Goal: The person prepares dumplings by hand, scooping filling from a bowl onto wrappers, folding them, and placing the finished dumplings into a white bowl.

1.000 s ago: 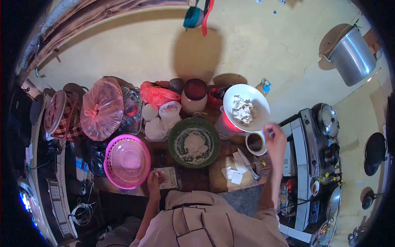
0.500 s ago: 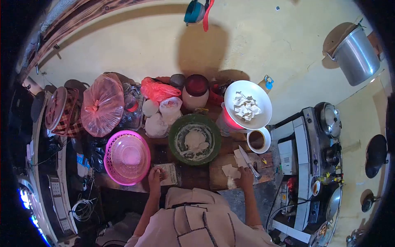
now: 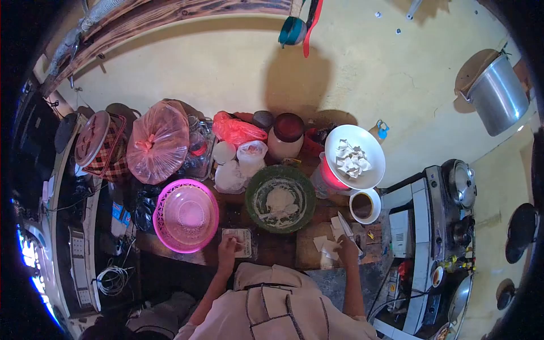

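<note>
My left hand (image 3: 228, 249) is closed at the left edge of a small flat tray (image 3: 245, 242); what its fingers hold is too small to make out. My right hand (image 3: 347, 249) is over the cutting board (image 3: 309, 249), its fingers at white sheet pieces (image 3: 327, 246) and beside a knife (image 3: 355, 241), which it partly hides. Its grip is unclear. Between and beyond my hands stands a green basin (image 3: 309, 199) with white powder (image 3: 280, 199) and a spoon inside. A white bowl (image 3: 377, 164) of folded white pieces (image 3: 352, 160) rests on a red-and-clear container (image 3: 326, 180).
A pink basket (image 3: 159, 218) stands at the left. Plastic bags (image 3: 158, 141), a lidded jar (image 3: 286, 141) and white bags (image 3: 229, 177) line the back. A cup of brown liquid (image 3: 361, 205) sits at the right, before a stove (image 3: 439, 192).
The whole view has shifted, so things appear further right and slightly lower. My right hand has moved up the board toward the knife and the white pieces there.
</note>
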The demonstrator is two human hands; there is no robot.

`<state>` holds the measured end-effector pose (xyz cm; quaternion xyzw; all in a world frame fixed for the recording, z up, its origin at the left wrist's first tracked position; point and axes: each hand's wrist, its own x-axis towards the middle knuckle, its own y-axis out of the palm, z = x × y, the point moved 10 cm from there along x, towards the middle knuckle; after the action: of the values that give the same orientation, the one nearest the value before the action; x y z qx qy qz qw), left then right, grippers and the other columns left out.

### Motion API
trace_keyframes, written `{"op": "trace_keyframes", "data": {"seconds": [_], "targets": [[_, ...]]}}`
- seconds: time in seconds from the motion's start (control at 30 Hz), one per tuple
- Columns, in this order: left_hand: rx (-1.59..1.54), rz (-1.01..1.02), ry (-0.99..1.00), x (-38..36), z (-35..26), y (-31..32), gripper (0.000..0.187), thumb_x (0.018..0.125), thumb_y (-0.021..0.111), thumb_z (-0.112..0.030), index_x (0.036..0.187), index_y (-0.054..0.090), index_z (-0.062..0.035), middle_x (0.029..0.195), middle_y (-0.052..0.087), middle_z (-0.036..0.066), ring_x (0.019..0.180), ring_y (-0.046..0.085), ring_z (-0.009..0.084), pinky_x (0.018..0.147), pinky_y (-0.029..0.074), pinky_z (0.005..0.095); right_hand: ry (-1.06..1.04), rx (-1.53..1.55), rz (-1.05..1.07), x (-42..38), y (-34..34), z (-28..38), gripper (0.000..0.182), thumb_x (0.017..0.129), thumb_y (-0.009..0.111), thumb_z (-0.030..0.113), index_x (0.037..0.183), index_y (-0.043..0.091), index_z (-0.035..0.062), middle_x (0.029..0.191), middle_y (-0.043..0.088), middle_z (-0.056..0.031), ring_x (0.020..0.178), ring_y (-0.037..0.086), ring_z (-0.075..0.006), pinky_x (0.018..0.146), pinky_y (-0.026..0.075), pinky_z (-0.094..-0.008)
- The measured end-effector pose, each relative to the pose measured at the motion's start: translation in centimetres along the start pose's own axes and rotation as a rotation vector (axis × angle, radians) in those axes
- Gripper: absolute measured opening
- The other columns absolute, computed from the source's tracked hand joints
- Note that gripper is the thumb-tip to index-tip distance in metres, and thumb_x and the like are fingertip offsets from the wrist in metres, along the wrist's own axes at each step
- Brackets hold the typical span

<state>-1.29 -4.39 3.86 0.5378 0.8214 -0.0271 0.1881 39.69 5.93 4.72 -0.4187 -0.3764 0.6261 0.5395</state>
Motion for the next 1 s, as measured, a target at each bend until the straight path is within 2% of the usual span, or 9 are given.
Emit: {"op": "trace_keyframes", "data": {"seconds": [0.2,0.33,0.43,0.53,0.63,0.73,0.83,0.93,1.0], "targets": [[0.086,0.478,-0.085,0.3,0.0,10.7,0.022,0.084,0.049,-0.016,0.101,0.052,-0.0028,0.094,0.054,0.007,0.078,0.055,0.0124,0.065,0.047,0.0252,-0.156,1.01,0.268,3.2,1.5,13.9,0.031,0.065,0.067,0.006,0.093,0.052,0.0029,0.076,0.057,-0.006,0.072,0.056,-0.0118,0.057,0.045,-0.0275],[0.384,0.458,-0.028,2.6,1.8,10.2,0.022,0.082,0.054,-0.018,0.097,0.055,-0.0024,0.093,0.055,0.006,0.073,0.055,0.0096,0.06,0.044,0.0221,-0.328,0.86,0.418,4.8,5.1,22.6,0.024,0.071,0.061,0.005,0.093,0.052,0.0018,0.083,0.054,-0.0089,0.077,0.056,-0.0186,0.064,0.044,-0.0297],[0.294,0.285,-0.089,4.4,2.8,5.9,0.02,0.081,0.056,-0.019,0.091,0.056,-0.0015,0.087,0.057,0.005,0.066,0.055,0.0083,0.056,0.042,0.0206,-0.641,0.324,0.092,7.2,4.4,25.8,0.022,0.072,0.057,0.004,0.093,0.051,0.0014,0.087,0.052,-0.0132,0.085,0.055,-0.0259,0.067,0.043,-0.0333],[0.416,0.06,-0.06,5.6,1.6,3.4,0.02,0.081,0.056,-0.02,0.091,0.055,-0.0019,0.082,0.058,0.004,0.063,0.055,0.0092,0.055,0.044,0.0215,-0.653,0.09,0.3,8.5,11.8,25.8,0.024,0.072,0.056,0.007,0.095,0.051,0.004,0.091,0.049,-0.018,0.089,0.051,-0.0309,0.071,0.042,-0.0375],[0.047,0.136,-0.284,6.7,4.2,4.5,0.022,0.082,0.055,-0.02,0.095,0.053,-0.0024,0.083,0.057,0.006,0.065,0.058,0.012,0.056,0.047,0.024,-0.886,0.027,0.229,8.6,13.4,27.2,0.023,0.071,0.056,0.01,0.093,0.053,0.0067,0.089,0.051,-0.0178,0.088,0.052,-0.03,0.072,0.042,-0.0395],[-0.031,0.189,-0.264,7.0,4.0,6.0,0.024,0.083,0.054,-0.02,0.098,0.051,-0.0021,0.082,0.057,0.007,0.069,0.059,0.0149,0.058,0.051,0.027,-0.856,-0.066,0.508,7.9,13.5,27.5,0.022,0.068,0.057,0.011,0.09,0.054,0.0073,0.084,0.054,-0.0166,0.084,0.054,-0.0306,0.072,0.043,-0.0394],[-0.054,0.203,-0.239,7.8,4.9,6.2,0.023,0.083,0.053,-0.018,0.098,0.051,-0.0006,0.083,0.057,0.008,0.07,0.06,0.0171,0.06,0.052,0.0277,-0.936,0.108,0.264,9.1,7.8,27.7,0.021,0.067,0.057,0.011,0.088,0.054,0.0066,0.078,0.055,-0.0146,0.079,0.055,-0.0315,0.067,0.044,-0.0397],[-0.133,0.177,-0.307,7.1,4.8,6.4,0.022,0.083,0.053,-0.016,0.098,0.051,0.0002,0.084,0.058,0.01,0.069,0.061,0.0188,0.06,0.053,0.0284,-0.701,0.408,0.198,11.9,4.0,23.7,0.021,0.066,0.058,0.011,0.087,0.054,0.0074,0.077,0.055,-0.0145,0.074,0.055,-0.0335,0.063,0.044,-0.0406],[-0.174,0.166,-0.286,7.1,5.1,6.2,0.022,0.083,0.052,-0.016,0.098,0.051,0.0003,0.084,0.058,0.01,0.068,0.061,0.0193,0.059,0.053,0.0284,-0.583,0.266,0.13,11.6,-0.1,21.4,0.022,0.071,0.054,0.012,0.092,0.053,0.0066,0.08,0.057,-0.0148,0.075,0.055,-0.0338,0.066,0.044,-0.0424]]}}
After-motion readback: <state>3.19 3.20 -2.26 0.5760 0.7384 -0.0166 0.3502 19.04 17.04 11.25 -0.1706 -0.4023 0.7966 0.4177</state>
